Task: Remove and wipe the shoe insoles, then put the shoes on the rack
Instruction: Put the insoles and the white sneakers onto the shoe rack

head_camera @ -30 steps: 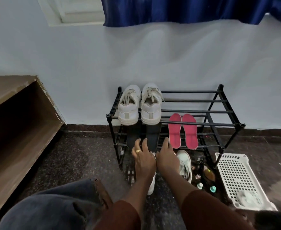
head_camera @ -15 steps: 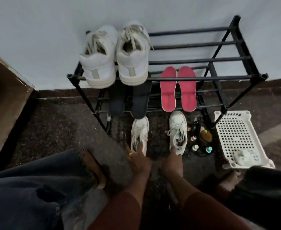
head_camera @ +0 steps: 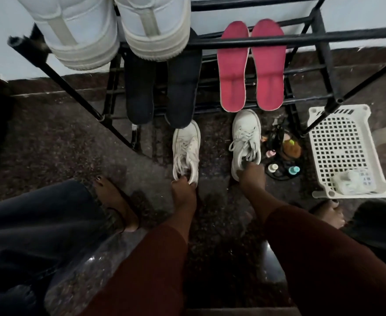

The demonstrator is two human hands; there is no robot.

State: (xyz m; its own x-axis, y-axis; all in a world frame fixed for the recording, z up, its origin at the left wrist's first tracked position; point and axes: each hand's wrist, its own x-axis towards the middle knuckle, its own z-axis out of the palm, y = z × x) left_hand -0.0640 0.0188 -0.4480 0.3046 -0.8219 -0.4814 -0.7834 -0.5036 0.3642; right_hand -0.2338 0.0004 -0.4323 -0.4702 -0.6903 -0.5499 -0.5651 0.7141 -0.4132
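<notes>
Dark speckled stone floor (head_camera: 62, 137), pale wall behind. Black metal-tube rack (head_camera: 301, 38) is the landmark. On its top tier, left end: two chunky white sneakers (head_camera: 116, 30), heels outward. Lower tier: two dark insoles (head_camera: 160, 87) left, two pink insoles (head_camera: 251, 65) right, flat across the bars. On the floor just before the rack, two scuffed white laced shoes: left hand (head_camera: 184, 190) grips the heel of the left shoe (head_camera: 186, 151); right hand (head_camera: 252, 176) grips the heel opening of the right shoe (head_camera: 245, 142). Right of the rack: perforated white plastic basket (head_camera: 338, 144); small bottles (head_camera: 283, 160) between.
</notes>
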